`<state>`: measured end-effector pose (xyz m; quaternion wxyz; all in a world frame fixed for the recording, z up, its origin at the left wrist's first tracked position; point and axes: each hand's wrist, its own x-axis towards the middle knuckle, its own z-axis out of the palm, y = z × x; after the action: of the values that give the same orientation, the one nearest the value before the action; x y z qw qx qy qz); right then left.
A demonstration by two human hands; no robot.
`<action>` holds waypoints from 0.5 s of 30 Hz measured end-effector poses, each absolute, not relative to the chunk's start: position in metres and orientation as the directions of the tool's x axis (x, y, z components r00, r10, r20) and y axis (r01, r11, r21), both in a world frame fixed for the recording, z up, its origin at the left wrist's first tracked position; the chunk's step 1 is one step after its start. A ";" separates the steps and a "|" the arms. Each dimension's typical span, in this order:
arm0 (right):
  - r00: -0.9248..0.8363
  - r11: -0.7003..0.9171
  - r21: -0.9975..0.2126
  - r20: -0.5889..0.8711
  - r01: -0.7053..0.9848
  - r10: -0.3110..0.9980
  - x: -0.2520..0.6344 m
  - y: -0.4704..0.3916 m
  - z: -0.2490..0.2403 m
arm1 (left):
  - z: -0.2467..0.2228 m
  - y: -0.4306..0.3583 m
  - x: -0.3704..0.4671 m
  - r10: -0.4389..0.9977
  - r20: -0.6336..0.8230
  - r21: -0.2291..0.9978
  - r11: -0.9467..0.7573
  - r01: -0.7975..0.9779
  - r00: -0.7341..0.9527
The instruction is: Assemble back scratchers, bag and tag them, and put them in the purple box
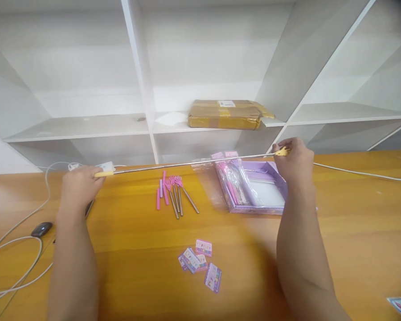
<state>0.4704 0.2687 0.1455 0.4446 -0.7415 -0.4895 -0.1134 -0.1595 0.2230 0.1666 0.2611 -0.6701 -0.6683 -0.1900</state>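
Note:
A telescopic back scratcher [187, 163] with a yellow handle and a yellow claw head is stretched out long between my two hands, above the table. My left hand [82, 185] is closed round its handle end. At the other end my right hand [296, 158] pinches the claw head. Below the rod lie several pink claw heads on metal rods [177, 196], beside loose pink and lilac handle tubes [161, 191]. A lilac box [257, 209] stands to their right, with bagged back scratchers [237, 183] lying in its left part.
Several small printed cards [200, 263] are scattered on the wooden table [137, 267]. A taped cardboard parcel [225, 115] rests on the white shelf behind. At left are a black mouse [42, 229] and white cables [40, 249].

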 end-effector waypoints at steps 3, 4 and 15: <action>0.584 -0.199 -0.584 0.602 0.787 0.545 0.467 0.267 0.150 | 0.170 0.221 -0.154 0.790 0.612 -0.068 0.008 0.998 0.036; 0.603 -0.215 -0.592 0.600 0.777 0.526 0.466 0.266 0.151 | 0.171 0.220 -0.152 0.786 0.617 -0.065 -0.001 0.998 0.041; 0.465 -0.037 -0.567 0.636 0.823 0.615 0.439 0.267 0.160 | 0.170 0.224 -0.127 0.816 0.575 -0.094 -0.009 0.995 0.062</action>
<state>0.4386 0.2675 0.1595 0.4756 -0.7117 -0.5054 -0.1092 -0.1273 0.2239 0.1702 0.2451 -0.6861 -0.6600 -0.1833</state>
